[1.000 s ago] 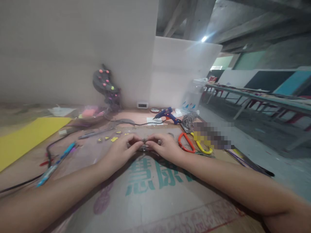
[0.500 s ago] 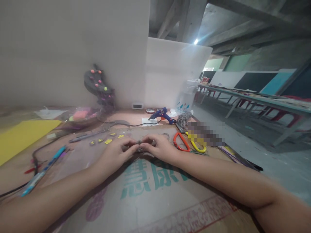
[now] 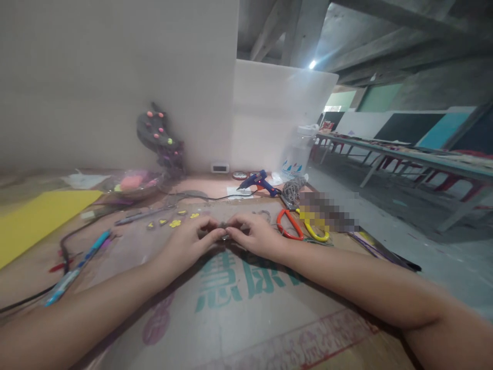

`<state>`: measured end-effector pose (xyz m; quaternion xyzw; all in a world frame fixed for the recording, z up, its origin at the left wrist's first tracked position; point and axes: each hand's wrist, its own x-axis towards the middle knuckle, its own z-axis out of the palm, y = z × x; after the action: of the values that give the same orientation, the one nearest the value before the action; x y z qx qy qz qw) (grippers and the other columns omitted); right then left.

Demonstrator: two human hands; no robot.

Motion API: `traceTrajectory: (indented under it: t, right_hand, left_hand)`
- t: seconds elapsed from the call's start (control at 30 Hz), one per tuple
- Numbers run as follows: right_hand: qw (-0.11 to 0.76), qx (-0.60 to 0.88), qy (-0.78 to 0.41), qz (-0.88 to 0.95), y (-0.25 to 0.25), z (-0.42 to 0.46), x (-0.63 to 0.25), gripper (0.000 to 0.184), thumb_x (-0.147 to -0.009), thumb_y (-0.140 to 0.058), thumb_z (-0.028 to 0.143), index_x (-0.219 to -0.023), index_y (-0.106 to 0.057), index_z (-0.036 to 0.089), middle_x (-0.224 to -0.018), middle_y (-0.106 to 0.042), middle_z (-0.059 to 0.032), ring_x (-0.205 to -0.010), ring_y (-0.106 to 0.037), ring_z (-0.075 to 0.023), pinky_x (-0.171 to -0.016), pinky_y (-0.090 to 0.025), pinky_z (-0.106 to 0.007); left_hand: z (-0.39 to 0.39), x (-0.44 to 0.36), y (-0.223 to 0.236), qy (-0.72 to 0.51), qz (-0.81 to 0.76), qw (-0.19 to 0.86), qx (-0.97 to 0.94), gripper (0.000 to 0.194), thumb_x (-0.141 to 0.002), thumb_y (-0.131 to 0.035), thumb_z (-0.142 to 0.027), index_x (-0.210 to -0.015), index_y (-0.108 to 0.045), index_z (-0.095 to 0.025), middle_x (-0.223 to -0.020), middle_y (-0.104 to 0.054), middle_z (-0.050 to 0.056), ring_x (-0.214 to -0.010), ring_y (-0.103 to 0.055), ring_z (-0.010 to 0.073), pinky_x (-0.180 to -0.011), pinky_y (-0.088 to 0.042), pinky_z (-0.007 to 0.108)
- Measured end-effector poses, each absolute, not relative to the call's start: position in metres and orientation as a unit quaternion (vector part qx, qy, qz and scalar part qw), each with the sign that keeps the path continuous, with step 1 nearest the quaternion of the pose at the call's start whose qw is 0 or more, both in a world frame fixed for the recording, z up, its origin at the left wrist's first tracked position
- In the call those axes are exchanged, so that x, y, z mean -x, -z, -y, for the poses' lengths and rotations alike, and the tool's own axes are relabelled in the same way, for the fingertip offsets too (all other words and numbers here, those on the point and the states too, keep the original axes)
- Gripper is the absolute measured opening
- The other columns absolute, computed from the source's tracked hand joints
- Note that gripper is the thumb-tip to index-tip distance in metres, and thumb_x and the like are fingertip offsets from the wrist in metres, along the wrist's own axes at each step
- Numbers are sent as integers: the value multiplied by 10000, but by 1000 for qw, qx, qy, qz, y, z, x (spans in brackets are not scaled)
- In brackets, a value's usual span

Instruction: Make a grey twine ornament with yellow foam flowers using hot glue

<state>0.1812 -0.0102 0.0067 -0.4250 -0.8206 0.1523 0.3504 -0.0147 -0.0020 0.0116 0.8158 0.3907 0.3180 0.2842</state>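
My left hand [image 3: 194, 239] and my right hand [image 3: 254, 235] meet fingertip to fingertip over the printed board. Both pinch a small grey piece [image 3: 224, 226] between thumb and fingers. Most of it is covered by the fingers, so its kind is unclear; its colour resembles the grey yarn ball [image 3: 291, 190] farther back. Beside my left hand lie several small yellow flower shapes [image 3: 175, 223]. To the right of my right hand are scissors with one red handle [image 3: 289, 225] and one yellow handle [image 3: 319, 235].
A blue glue gun [image 3: 254, 181] with a dark cord lies at the back, near a clear bottle [image 3: 298, 151]. On the left are a blue pen [image 3: 77, 270], a yellow sheet [image 3: 42, 221] and a plastic-wrapped bundle [image 3: 133, 184]. A dark decorated figure [image 3: 159, 133] stands by the partition.
The whole view has shifted slightly to the right. Both hands keep their pinch on the small grey piece, with only a slight change at the fingertips.
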Motion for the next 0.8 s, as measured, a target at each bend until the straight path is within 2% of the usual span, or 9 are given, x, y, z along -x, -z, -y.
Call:
traceTrajectory:
  t: [0.17, 0.37, 0.47, 0.57, 0.8]
  right_hand:
    - [345, 423, -158, 823, -9, 10, -181, 156, -875, -544, 254, -843, -661, 155, -765, -690, -28, -699, -616, -137, -642, -451, -235]
    - [352, 420, -182, 816, -13, 11, -183, 220, -922, -475, 241, -833, -658, 159, -748, -691, -22, -720, -628, -144, -676, -456, -252]
    - [375, 419, -204, 801, -11, 10, -183, 184, -905, -512, 271, -876, -656, 159, -785, -698, -23, -727, -636, -144, -673, -470, -250]
    - [381, 415, -206, 800, -10, 9, -182, 142, -868, -569, 271, -884, -658, 162, -814, -711, -25, -726, -641, -144, -662, -479, -244]
    - [360, 429, -152, 815, -13, 11, -182, 125, -872, -559, 227, -838, -667, 173, -794, -714, -24, -743, -643, -153, -679, -465, -247]
  left_hand:
    - [2, 14, -11, -329, -392, 239, -825, 213, -872, -516, -356, -828, -630, -182, -823, -671, 14, -801, -613, 183, -708, -451, 271]
    - [2, 14, -11, -330, -391, 244, -824, 205, -876, -501, -323, -809, -629, -177, -777, -659, 3, -748, -601, 167, -679, -446, 264]
    - [3, 14, -13, -329, -389, 243, -825, 203, -878, -499, -313, -814, -632, -174, -783, -656, 2, -760, -599, 165, -683, -437, 263]
    - [3, 14, -13, -323, -389, 248, -826, 210, -882, -507, -323, -817, -636, -171, -789, -657, 4, -757, -594, 164, -668, -427, 261]
    - [-2, 15, -7, -329, -374, 280, -821, 250, -898, -510, -389, -899, -652, -182, -879, -677, 21, -830, -610, 178, -727, -445, 273]
